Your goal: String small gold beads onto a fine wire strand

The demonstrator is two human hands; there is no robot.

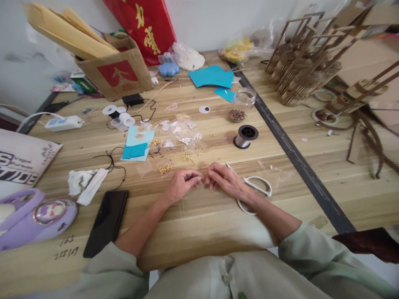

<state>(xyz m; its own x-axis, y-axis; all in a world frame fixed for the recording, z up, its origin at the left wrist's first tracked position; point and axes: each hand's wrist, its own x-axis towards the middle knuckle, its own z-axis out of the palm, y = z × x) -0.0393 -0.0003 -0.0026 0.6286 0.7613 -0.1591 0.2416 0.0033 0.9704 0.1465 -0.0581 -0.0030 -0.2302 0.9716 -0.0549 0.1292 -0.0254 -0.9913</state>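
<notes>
My left hand (183,185) and my right hand (225,179) are close together over the wooden table, with thumbs and fingers pinched. Between their fingertips shows a small gold-coloured bit, too tiny to name. Which hand grips it I cannot tell. Gold beads (165,168) lie in a heap just above my left hand, and more gold pieces (187,158) are scattered behind. White-handled scissors (260,186) lie partly under my right wrist. A spool of silvery wire (245,137) stands behind my right hand.
A jar of beads (241,106) stands near blue sheets (212,77). A black phone (106,222), white tissue (92,187) and a purple bottle (46,220) are at left. Paper bag (118,70) stands at back left, wooden lantern-like baskets (296,79) at back right. A dark strip (289,153) crosses the table.
</notes>
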